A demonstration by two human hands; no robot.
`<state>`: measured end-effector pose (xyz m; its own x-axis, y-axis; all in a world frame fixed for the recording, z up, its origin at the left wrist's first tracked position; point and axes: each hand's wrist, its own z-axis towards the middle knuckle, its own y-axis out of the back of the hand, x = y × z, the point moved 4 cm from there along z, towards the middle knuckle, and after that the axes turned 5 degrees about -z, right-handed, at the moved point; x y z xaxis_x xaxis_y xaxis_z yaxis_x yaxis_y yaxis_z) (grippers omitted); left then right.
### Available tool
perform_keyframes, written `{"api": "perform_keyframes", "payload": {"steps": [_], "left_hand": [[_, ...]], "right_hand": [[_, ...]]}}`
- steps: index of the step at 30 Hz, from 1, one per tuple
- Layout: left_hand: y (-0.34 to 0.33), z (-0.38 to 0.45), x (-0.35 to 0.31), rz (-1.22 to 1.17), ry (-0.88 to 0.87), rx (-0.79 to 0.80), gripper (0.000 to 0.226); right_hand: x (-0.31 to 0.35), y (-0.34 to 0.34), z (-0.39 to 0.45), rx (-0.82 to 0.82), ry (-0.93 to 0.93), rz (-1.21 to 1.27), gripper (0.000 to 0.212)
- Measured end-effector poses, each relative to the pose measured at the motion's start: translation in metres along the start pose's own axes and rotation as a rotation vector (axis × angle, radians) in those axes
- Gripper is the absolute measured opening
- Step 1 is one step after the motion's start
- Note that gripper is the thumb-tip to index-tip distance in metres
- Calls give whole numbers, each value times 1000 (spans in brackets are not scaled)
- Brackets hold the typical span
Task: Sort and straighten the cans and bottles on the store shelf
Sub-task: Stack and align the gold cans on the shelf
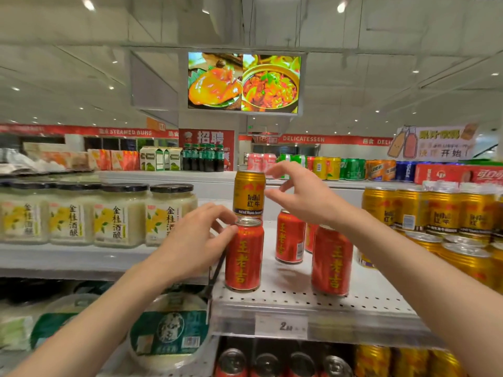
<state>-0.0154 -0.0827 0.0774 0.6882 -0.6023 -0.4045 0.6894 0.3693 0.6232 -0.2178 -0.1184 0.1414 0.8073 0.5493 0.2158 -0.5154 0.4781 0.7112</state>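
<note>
Gold can (249, 194) stands stacked on a red can (244, 254); left hand (194, 242) touches the red can's rim, right hand (304, 194) spread open just beside the gold one

Illumination was bright and even, supplied by recessed ceiling lights (341, 7). Soft shadows fell on the perforated shelf (299, 297) below the hands. Frame edges showed wide-angle bending and blur.

Both arms bare, reaching forward. Left forearm comes in from about 7 o'clock, left hand (194, 240) half curled, thumb and fingertips (230, 213) pointing toward 2 o'clock, nothing gripped as far as I can see. Right forearm enters from 4 o'clock, right hand (304, 195) higher up, fingers spread loose and open, aimed at 10 o'clock, holding nothing.
</note>
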Motion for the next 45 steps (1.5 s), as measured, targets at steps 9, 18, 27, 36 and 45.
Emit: {"api": "perform_keyframes", "payload": {"steps": [9, 18, 27, 36, 45], "left_hand": [[-5, -2, 4, -47, 16, -55, 16], [-7, -4, 3, -34, 12, -81, 22], [-8, 3, -3, -178, 100, -147, 82], [-3, -14, -29, -322, -40, -229, 64], [-18, -59, -36, -455, -100, -141, 56]], "right_hand": [[3, -18, 33, 96, -111, 179, 38], [-4, -4, 26, -60, -176, 269, 28], [0, 24, -6, -111, -289, 580, 25], [22, 39, -57, -126, -327, 757, 25], [20, 21, -129, -117, -461, 829, 27]]}}
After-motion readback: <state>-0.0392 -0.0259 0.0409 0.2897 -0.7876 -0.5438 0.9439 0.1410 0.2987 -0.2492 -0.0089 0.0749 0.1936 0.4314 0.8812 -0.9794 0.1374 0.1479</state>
